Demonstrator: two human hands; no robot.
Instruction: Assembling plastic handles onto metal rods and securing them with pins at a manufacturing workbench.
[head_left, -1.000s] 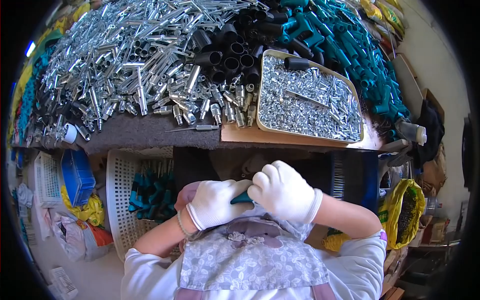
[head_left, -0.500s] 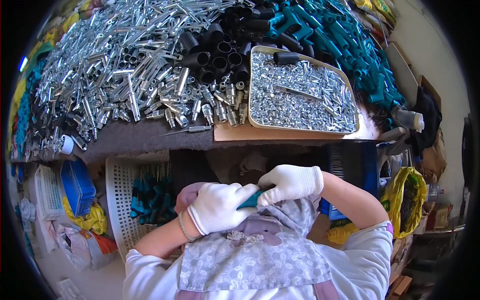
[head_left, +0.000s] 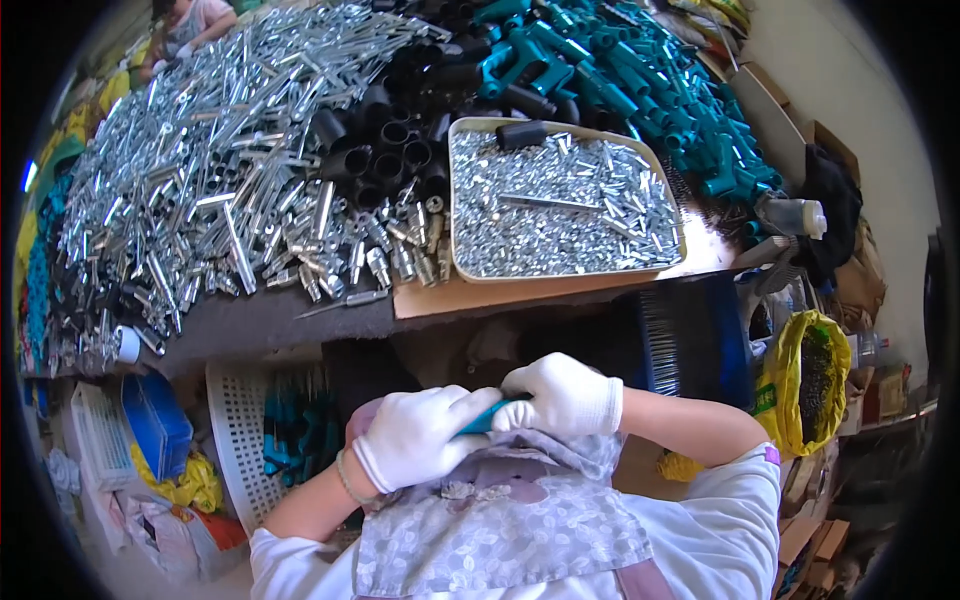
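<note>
Both hands wear white gloves and meet in front of my chest around one teal plastic part (head_left: 484,419). My left hand (head_left: 422,440) wraps its left end, fingers closed. My right hand (head_left: 563,397) grips the other end, thumb and fingers pressed together. Only a short teal stretch shows between the gloves; its ends and full shape are hidden. Teal pistol-shaped housings (head_left: 625,75) of like colour lie heaped at the far right of the bench. To the left of my left hand, a white perforated basket (head_left: 235,430) holds several teal-handled pieces with thin metal shafts (head_left: 298,425).
A shallow tray (head_left: 455,220) of small metal parts stands on the bench. Shiny metal tubes and fittings (head_left: 220,150) pile up to its left, beside black sleeves (head_left: 385,150). A pointed tool (head_left: 350,302) lies at the bench edge. Another person (head_left: 195,25) is at the far left.
The view has shifted, so the bench sits lower and further left, and another person now shows at the far left. Both hands still hold the teal part.
</note>
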